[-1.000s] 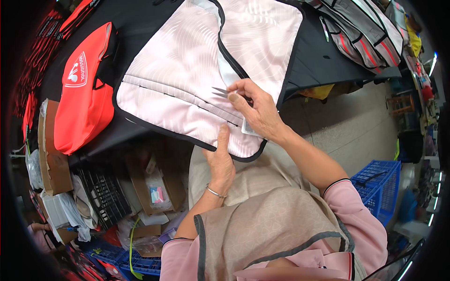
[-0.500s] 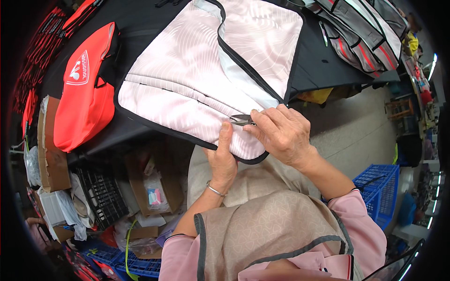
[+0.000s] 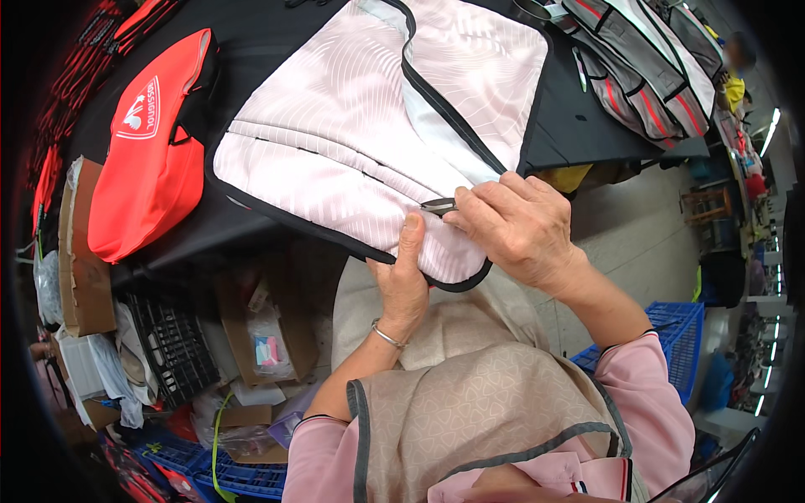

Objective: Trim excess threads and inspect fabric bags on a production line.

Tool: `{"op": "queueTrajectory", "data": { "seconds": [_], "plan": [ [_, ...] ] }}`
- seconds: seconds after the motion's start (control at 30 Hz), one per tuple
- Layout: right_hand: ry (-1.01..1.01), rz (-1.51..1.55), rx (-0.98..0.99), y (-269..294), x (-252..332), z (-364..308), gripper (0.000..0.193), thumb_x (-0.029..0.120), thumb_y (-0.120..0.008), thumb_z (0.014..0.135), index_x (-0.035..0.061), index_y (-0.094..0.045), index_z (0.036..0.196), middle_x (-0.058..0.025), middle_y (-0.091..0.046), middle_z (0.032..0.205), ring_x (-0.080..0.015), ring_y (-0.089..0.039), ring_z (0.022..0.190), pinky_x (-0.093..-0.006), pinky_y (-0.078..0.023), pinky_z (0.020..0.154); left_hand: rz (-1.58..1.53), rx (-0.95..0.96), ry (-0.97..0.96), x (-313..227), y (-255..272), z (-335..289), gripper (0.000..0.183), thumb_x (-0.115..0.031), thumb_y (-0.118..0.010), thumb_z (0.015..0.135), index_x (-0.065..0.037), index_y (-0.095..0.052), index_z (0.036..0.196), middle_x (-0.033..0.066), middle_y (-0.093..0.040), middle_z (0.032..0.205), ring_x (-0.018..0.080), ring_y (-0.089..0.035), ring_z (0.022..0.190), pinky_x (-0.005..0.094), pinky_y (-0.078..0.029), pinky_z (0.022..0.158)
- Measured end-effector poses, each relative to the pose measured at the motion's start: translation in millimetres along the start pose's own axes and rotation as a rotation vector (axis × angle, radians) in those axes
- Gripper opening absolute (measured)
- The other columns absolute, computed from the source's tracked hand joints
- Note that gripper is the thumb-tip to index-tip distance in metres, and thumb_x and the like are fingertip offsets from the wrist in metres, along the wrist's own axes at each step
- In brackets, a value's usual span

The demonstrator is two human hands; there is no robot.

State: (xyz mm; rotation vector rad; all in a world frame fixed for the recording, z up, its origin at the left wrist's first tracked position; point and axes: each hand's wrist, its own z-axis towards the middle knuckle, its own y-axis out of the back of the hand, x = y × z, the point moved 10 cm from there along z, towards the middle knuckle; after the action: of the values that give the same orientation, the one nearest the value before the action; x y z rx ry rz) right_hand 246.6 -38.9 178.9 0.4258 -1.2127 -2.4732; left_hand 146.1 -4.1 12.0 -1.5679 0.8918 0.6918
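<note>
A pale pink, wave-patterned fabric piece (image 3: 327, 101) with black edging lies over the table's near edge. A black zip (image 3: 453, 117) runs across it, and a seam line (image 3: 335, 159) with dark marks crosses its lower part. My left hand (image 3: 404, 281) grips the near edge, thumb on top and fingers hidden underneath. My right hand (image 3: 524, 230) is closed around small dark thread snips (image 3: 438, 206). Their blades look nearly together and touch or hover just above the fabric at the seam, close to my left thumb; I cannot tell which.
A red bag (image 3: 155, 151) sits left on the black-covered table (image 3: 587, 126). Grey bags (image 3: 641, 75) with red strips are piled at the far right. Below the table are a cardboard box (image 3: 88, 251), a black crate (image 3: 176, 348) and a blue crate (image 3: 683, 335) on the right.
The snips' blades have come from visibly apart to nearly together. My right hand has shifted slightly right. The fabric and left hand have hardly moved.
</note>
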Motion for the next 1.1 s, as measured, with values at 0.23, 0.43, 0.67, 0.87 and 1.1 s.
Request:
{"op": "queueTrajectory", "data": {
  "seconds": [0.23, 0.43, 0.67, 0.87, 1.1],
  "plan": [
    [0.04, 0.009, -0.017, 0.4, -0.7, 3.1, 0.025, 0.025, -0.078, 0.072, 0.0087, -0.068, 0.089, 0.0029, -0.059, 0.071, -0.011, -0.055, 0.06, -0.0249, -0.038, 0.051, -0.089, 0.017, 0.057, -0.3, -7.8, 0.8, 0.053, -0.026, -0.069, 0.09, 0.003, -0.047, 0.128, 0.0119, -0.055, 0.118, 0.0184, -0.054, 0.106, 0.031, -0.044, 0.091],
    [0.036, -0.05, -0.052, 6.9, 2.2, 4.0, 0.025, 0.025, -0.078, 0.073, 0.0072, -0.068, 0.088, 0.0009, -0.062, 0.073, -0.0119, -0.052, 0.058, -0.0253, -0.034, 0.049, -0.299, 0.097, 0.22, 3.3, -23.6, -0.6, 0.055, -0.025, -0.069, 0.09, 0.0, -0.043, 0.132, 0.0097, -0.055, 0.117, 0.0174, -0.055, 0.106, 0.0315, -0.049, 0.089],
    [0.016, -0.063, -0.079, 11.9, 3.3, 3.0, 0.027, 0.023, -0.079, 0.072, 0.005, -0.068, 0.089, -0.001, -0.063, 0.074, -0.0132, -0.052, 0.057, -0.0261, -0.034, 0.049, -0.351, 0.116, 0.285, 8.2, -30.9, -4.1, 0.048, -0.026, -0.067, 0.092, -0.001, -0.048, 0.129, 0.0083, -0.057, 0.116, 0.0162, -0.056, 0.105, 0.0322, -0.049, 0.089],
    [-0.002, -0.053, -0.063, 10.3, 1.4, 1.9, 0.03, 0.021, -0.081, 0.07, 0.0037, -0.067, 0.09, -0.0012, -0.063, 0.076, -0.0131, -0.052, 0.058, -0.0261, -0.034, 0.049, -0.368, 0.109, 0.283, 9.6, -31.0, -3.9, 0.049, -0.023, -0.067, 0.092, -0.002, -0.046, 0.131, 0.0082, -0.056, 0.117, 0.0162, -0.055, 0.106, 0.0329, -0.048, 0.091],
    [-0.019, -0.088, -0.076, 9.5, 1.4, -1.2, 0.028, 0.019, -0.08, 0.07, 0.0039, -0.067, 0.09, -0.0014, -0.063, 0.076, -0.0133, -0.052, 0.058, -0.0263, -0.034, 0.048, -0.361, 0.088, 0.197, 3.7, -34.3, -2.3, 0.056, -0.02, -0.069, 0.091, -0.004, -0.04, 0.135, 0.0082, -0.052, 0.123, 0.0171, -0.052, 0.111, 0.0332, -0.046, 0.094]
  ]
}}
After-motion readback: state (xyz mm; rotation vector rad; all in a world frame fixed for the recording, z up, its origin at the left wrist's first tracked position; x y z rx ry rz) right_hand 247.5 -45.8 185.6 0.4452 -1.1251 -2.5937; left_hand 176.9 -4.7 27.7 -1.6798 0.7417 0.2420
